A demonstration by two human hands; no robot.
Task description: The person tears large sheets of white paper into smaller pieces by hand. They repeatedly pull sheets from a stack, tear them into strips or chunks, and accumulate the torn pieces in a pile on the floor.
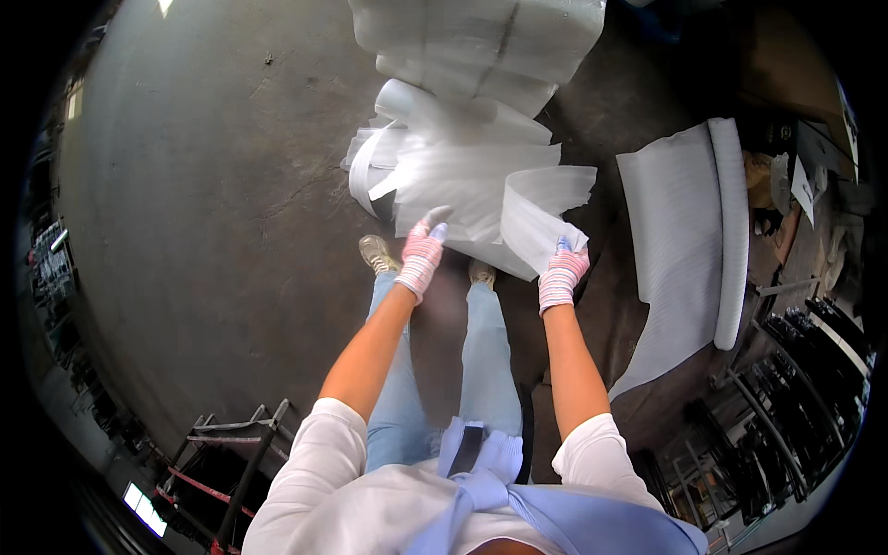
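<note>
While the head camera looks down, a pile of white foam sheets [453, 180] lies on a dark grey floor [231, 194], and every place here is told from that pile. The floor is scuffed and stained, stretching widest to the pile's left.

At the pile's near edge, the gloved left hand [425, 245] has its fingers extended and slightly parted from the thumb, with nothing seen between them; it is blurred, and whether it touches the foam I cannot tell. At the pile's near right corner, the gloved right hand [564, 268] pinches the end of a curled foam strip [529, 217] between thumb and fingers. The wearer's shoes [377, 252] stand just on the near side.

Beyond the pile sits a large block wrapped in translucent white [490, 37]. To its right, apart from it, a partly unrolled foam roll [680, 222] lies on the floor, with dim clutter farther right. Well to the pile's near right stand racks of black parts [786, 379]; well to its near left, a metal frame [236, 435].
</note>
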